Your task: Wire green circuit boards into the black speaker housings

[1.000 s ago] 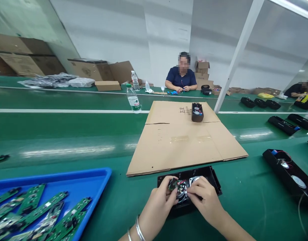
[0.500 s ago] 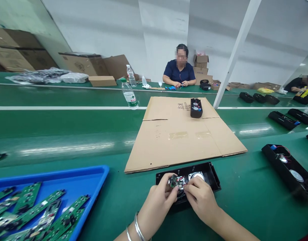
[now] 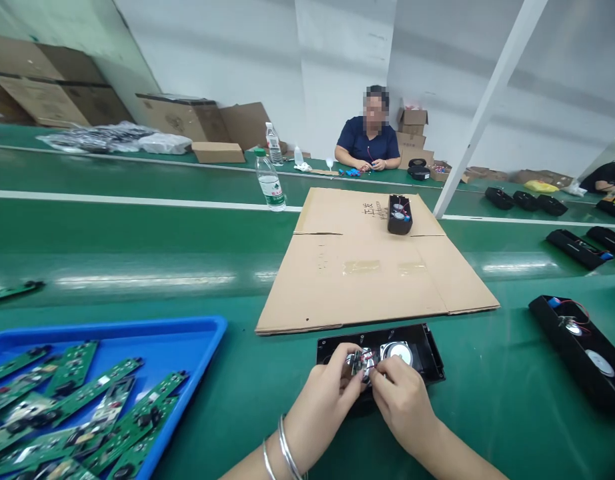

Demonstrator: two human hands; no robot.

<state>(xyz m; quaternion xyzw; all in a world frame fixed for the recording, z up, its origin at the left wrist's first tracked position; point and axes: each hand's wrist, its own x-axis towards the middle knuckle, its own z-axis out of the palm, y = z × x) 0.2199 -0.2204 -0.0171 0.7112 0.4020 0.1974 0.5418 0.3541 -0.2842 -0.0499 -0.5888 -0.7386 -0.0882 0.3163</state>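
A black speaker housing [image 3: 427, 353] lies on the green bench in front of me, with a round silver speaker [image 3: 398, 354] inside. Over its left part, my left hand [image 3: 332, 387] grips a small green circuit board [image 3: 357, 362] between thumb and fingers. My right hand [image 3: 400, 393] is pinched close beside the board, at thin red wires; its fingertips hide exactly what they hold. Two silver bangles circle my left wrist.
A blue tray [image 3: 215, 333] of green boards sits at left. Flat cardboard [image 3: 377, 287] lies beyond the housing, bearing another housing [image 3: 400, 215]. More housings [image 3: 582, 347] stand at right. A bottle [image 3: 271, 183] and a seated person [image 3: 368, 143] are farther back.
The view has shifted slightly, moving the scene rightward. The board in my left hand is tilted differently, and more of the round speaker shows. Both hands remain closed together over the housing.
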